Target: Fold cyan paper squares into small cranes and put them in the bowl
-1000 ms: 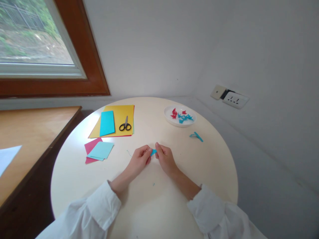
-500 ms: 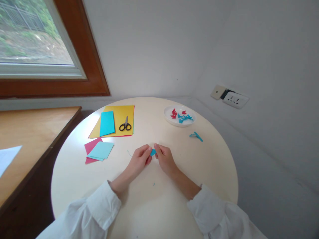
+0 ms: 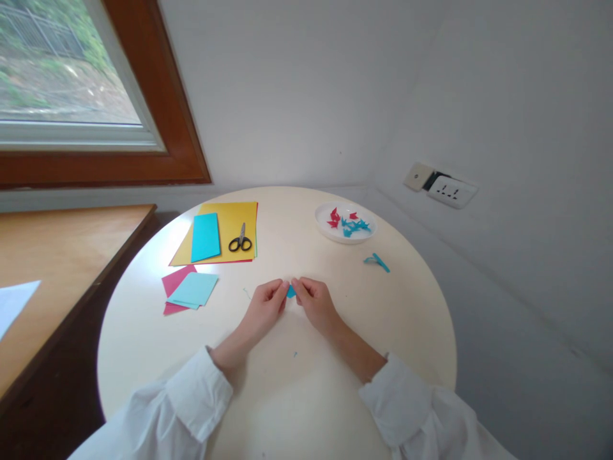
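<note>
Between my two hands, over the middle of the round table, is a small piece of blue paper point(image 3: 291, 292). My left hand point(image 3: 266, 303) pinches its left side between thumb and fingers. The right side is pinched by my right hand point(image 3: 313, 300). Much of the paper is covered by my fingertips, so its folds cannot be made out. Beyond my right hand, a white dish point(image 3: 323, 231) holds several small red and blue folded paper pieces. A curled blue paper strip point(image 3: 380, 262) lies on the table in front of the dish.
At the back left, black-handled scissors point(image 3: 240, 240) and a blue paper rectangle point(image 3: 205, 237) rest on yellow sheets point(image 3: 230, 213). Nearer lie light blue squares point(image 3: 195, 289) over dark pink paper point(image 3: 177, 279). Tiny scraps dot the white table point(image 3: 306, 402). A wall stands behind.
My right hand has shifted slightly left, bringing the fingertips of both hands closer together. Less of the blue paper shows between them.
</note>
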Tool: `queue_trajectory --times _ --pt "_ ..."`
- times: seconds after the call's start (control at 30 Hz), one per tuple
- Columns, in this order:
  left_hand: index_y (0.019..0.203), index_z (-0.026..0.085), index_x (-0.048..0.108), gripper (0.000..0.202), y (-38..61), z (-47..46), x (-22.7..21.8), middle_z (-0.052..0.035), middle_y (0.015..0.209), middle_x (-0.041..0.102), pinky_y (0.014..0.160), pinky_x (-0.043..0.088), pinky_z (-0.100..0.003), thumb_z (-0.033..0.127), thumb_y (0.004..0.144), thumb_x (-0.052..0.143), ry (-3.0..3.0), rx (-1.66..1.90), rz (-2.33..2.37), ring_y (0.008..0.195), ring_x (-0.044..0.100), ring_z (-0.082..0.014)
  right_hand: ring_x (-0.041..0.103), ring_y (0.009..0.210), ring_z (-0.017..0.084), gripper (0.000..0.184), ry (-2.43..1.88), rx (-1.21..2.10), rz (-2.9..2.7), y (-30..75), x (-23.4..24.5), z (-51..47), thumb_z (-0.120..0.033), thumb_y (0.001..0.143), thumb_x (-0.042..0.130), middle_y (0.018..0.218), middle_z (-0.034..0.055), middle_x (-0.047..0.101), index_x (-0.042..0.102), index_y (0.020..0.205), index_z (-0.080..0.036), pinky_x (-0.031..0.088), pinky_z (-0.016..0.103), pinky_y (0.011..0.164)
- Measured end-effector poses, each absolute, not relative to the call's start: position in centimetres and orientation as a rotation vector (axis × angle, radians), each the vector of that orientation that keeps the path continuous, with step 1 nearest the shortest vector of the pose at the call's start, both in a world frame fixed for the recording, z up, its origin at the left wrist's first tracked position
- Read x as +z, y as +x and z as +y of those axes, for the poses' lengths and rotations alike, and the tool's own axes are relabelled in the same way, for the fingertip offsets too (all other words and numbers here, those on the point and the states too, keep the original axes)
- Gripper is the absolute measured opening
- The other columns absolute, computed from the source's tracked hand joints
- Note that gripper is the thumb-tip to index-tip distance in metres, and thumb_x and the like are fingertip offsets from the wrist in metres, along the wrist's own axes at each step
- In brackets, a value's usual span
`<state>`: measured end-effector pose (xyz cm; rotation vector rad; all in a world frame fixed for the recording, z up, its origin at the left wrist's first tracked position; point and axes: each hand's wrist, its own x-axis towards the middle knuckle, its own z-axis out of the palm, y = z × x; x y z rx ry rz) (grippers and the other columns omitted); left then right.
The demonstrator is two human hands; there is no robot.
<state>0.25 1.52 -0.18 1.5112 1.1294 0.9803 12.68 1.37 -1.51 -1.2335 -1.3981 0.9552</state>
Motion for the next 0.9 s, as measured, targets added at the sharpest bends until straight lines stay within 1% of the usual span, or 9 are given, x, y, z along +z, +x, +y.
queue_trajectory --times 0.1,0.2,0.3,0.4,0.47,0.53,0.63,0.77,0.9 --pt "0.050 0.019 0.036 0.042 0.2 1.4 0.1 0.0059 0.043 0.034 0.045 0.023 -0.024 0.047 0.080 0.044 1.521 0.965 1.129 0.043 0.030 -0.0083 0.032 0.045 0.009 0.046 -1.194 1.040 -1.358 12.7 -1.7 1.4 -0.056 0.076 0.047 0.044 -0.0053 0.036 0.040 0.048 -0.020 0.026 0.025 0.046" --pt "0.050 0.019 0.036 0.041 0.2 1.5 0.1 0.0062 0.043 0.034 0.045 0.022 -0.024 0.045 0.080 0.046 1.500 0.986 1.130 0.043 0.029 -0.0077 0.037 0.045 0.009 0.042 -1.075 1.181 -1.248 12.7 -1.8 1.5 -0.057 0.076 0.046 0.046 -0.0050 0.041 0.049 0.058 -0.019 0.030 0.025 0.047" --pt "0.052 0.018 0.040 0.041 0.1 1.7 -0.4 0.0060 0.045 0.037 0.045 0.023 -0.023 0.046 0.081 0.047 1.450 1.005 1.067 0.043 0.031 -0.0070 0.044 0.049 0.010 0.035 -0.982 1.272 -1.133 12.7 -1.8 1.5 -0.051 0.072 0.056 0.054 -0.0030 0.051 0.059 0.074 -0.017 0.035 0.025 0.050" --pt "0.057 0.017 0.045 0.038 0.1 1.9 -0.9 0.0049 0.046 0.043 0.047 0.029 -0.022 0.045 0.080 0.051 1.373 1.048 1.002 0.045 0.039 -0.0074 0.049 0.054 0.011 0.029 -0.936 1.298 -1.086 12.8 -1.8 1.5 -0.044 0.070 0.061 0.061 -0.0012 0.057 0.064 0.082 -0.017 0.039 0.026 0.055" --pt "0.063 0.017 0.047 0.033 0.1 1.9 -0.9 0.0034 0.048 0.050 0.052 0.037 -0.023 0.044 0.078 0.054 1.280 1.088 0.953 0.050 0.048 -0.0096 0.050 0.056 0.010 0.028 -0.896 1.312 -1.072 12.9 -1.9 1.4 -0.042 0.072 0.061 0.062 -0.0008 0.058 0.066 0.083 -0.017 0.039 0.026 0.057" --pt "0.069 0.017 0.048 0.030 0.1 2.0 -0.6 0.0026 0.049 0.056 0.057 0.043 -0.026 0.044 0.075 0.060 1.194 1.135 0.937 0.052 0.054 -0.0117 0.050 0.057 0.010 0.029 -0.854 1.336 -1.053 13.0 -2.0 1.4 -0.042 0.074 0.060 0.063 -0.0002 0.058 0.068 0.084 -0.017 0.040 0.026 0.058" --pt "0.074 0.018 0.046 0.030 0.1 1.9 -0.2 0.0040 0.048 0.057 0.056 0.045 -0.026 0.043 0.070 0.064 1.135 1.192 0.965 0.049 0.054 -0.0117 0.052 0.060 0.011 0.029 -0.792 1.374 -1.027 12.9 -2.1 1.4 -0.043 0.076 0.059 0.067 0.0010 0.061 0.069 0.085 -0.017 0.040 0.027 0.059" --pt "0.077 0.018 0.047 0.028 0.0 1.9 -0.1 0.0053 0.047 0.057 0.055 0.045 -0.025 0.041 0.072 0.063 1.132 1.215 0.948 0.049 0.053 -0.0107 0.052 0.060 0.011 0.027 -0.767 1.382 -1.003 12.9 -2.2 1.5 -0.042 0.074 0.062 0.067 0.0006 0.062 0.070 0.083 -0.018 0.039 0.026 0.059" --pt "0.076 0.018 0.049 0.028 0.0 2.0 -0.3 0.0046 0.050 0.057 0.056 0.047 -0.025 0.041 0.071 0.064 1.142 1.225 0.953 0.050 0.054 -0.0105 0.051 0.058 0.010 0.022 -0.834 1.342 -1.016 13.0 -2.3 1.5 -0.037 0.072 0.063 0.064 -0.0004 0.062 0.071 0.082 -0.019 0.039 0.027 0.058"
